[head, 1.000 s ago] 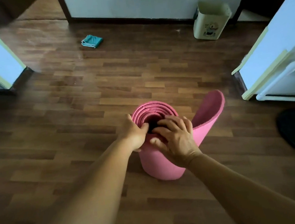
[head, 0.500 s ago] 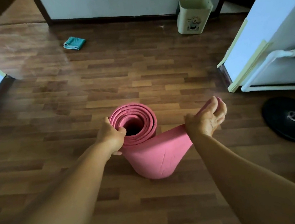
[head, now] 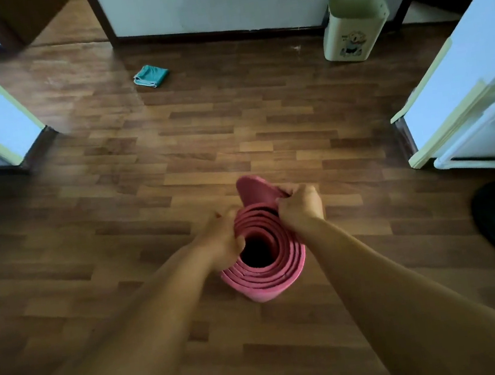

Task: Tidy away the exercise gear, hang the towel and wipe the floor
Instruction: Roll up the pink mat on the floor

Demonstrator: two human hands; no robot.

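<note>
The right hand (head: 299, 204) has swung the loose flap in from the side and now pinches it against the upright pink mat (head: 263, 260), left hand (head: 223, 241) gripping the roll's rim, so rolling's nearly finished, teal towel (head: 150, 75) lying well beyond it.

A rolled pink mat (head: 265, 275) is stood on end on the wooden floor (head: 173, 152), under the fingers (head: 285, 204). Well beyond them, a folded teal towel (head: 151, 75) and a cream bin (head: 354, 29) are seen.
</note>
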